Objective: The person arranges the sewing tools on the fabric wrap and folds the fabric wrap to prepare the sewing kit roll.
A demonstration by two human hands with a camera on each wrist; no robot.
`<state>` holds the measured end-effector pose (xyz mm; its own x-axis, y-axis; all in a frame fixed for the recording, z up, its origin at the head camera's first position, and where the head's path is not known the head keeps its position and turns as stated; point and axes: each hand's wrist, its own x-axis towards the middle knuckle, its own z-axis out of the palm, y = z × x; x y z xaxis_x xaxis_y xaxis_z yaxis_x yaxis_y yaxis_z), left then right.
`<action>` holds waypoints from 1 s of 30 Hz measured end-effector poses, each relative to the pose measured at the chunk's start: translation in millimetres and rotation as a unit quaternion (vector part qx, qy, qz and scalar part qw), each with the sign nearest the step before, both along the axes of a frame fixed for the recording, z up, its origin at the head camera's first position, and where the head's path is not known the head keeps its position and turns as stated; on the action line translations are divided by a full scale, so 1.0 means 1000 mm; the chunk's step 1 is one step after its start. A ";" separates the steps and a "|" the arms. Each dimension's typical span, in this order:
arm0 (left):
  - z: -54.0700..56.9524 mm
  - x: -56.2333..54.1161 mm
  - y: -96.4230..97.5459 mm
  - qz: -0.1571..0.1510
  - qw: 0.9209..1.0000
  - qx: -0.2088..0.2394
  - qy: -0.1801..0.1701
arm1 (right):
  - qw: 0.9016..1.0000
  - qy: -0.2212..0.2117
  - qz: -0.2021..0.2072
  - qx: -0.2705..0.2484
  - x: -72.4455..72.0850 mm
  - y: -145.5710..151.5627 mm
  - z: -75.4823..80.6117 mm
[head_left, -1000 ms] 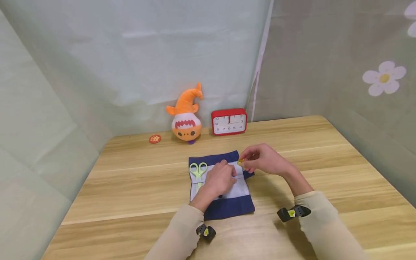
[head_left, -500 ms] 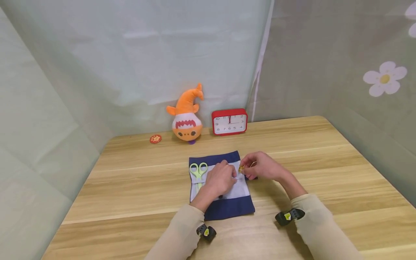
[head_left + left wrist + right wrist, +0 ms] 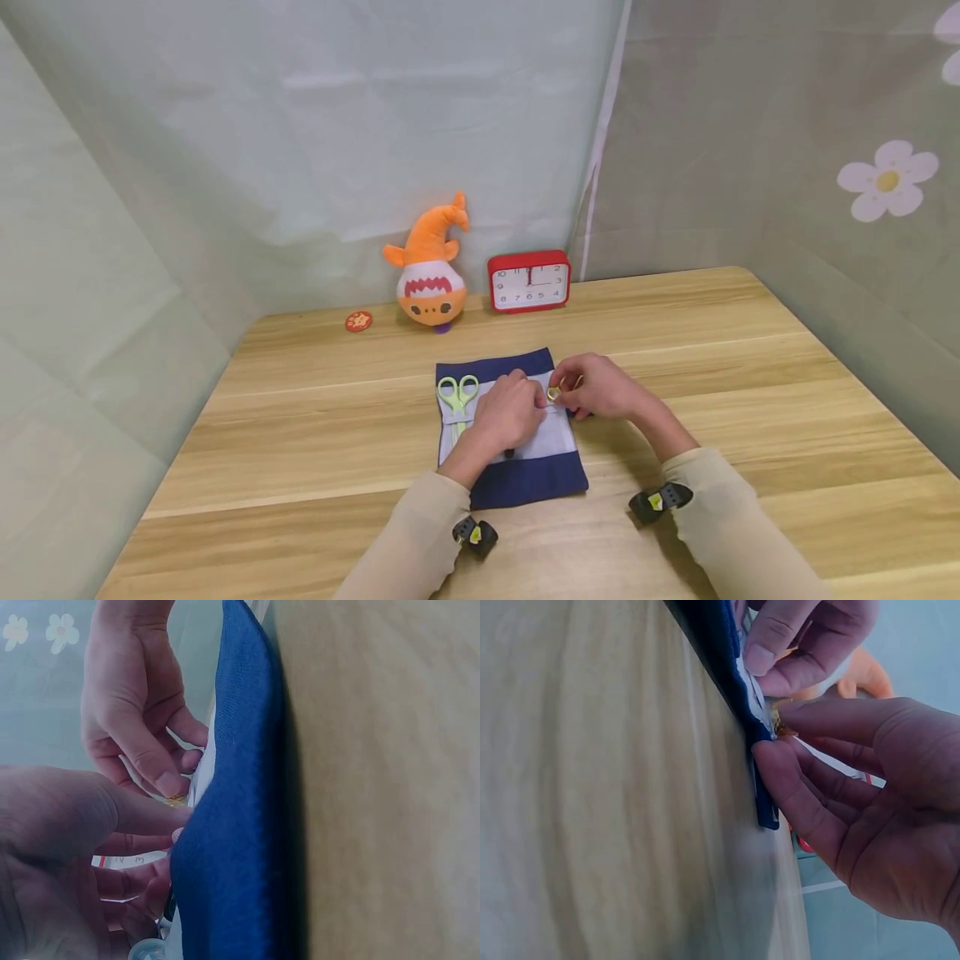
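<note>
A cloth tool roll (image 3: 536, 482), grey inside with navy bands, lies spread on the table. My left hand (image 3: 512, 410) rests over its middle, thumb and fingertips gripping the edge of the grey pocket strip (image 3: 751, 686); the palm covers what lies underneath. Just to its right, my right hand (image 3: 600, 387) pinches a small gold ring (image 3: 553, 393) between thumb and forefinger, right at the top of the strip. In the right wrist view the gold ring (image 3: 778, 724) is partly hidden by the fingertips. Pale green scissors (image 3: 457, 398) sit in the left pocket, handles up.
A small black end (image 3: 510, 453) shows beneath my left wrist. Toward the back stand an orange plush shark (image 3: 431, 275) and a red clock (image 3: 529, 282). A round red disc (image 3: 358, 321) lies at the back left of the wooden table (image 3: 315, 433).
My right hand has moved down and slightly left, bringing the gold ring from above the roll's right edge to the pocket strip. The left hand stays put.
</note>
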<state>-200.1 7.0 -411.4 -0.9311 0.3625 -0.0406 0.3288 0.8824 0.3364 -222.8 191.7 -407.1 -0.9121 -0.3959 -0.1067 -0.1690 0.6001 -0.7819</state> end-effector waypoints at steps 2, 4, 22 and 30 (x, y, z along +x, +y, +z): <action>0.000 0.000 0.000 -0.002 1.000 0.002 0.000 | 1.000 0.001 -0.002 0.003 0.000 -0.001 -0.001; 0.000 0.000 0.000 -0.002 1.000 0.003 0.001 | 1.000 -0.001 -0.004 0.008 0.000 -0.002 -0.001; 0.003 0.001 0.000 -0.007 1.000 0.008 0.003 | 1.000 0.003 -0.011 0.012 0.001 -0.008 -0.003; 0.001 0.001 0.000 -0.005 1.000 0.010 -0.001 | 1.000 0.001 -0.018 0.001 0.003 -0.007 -0.003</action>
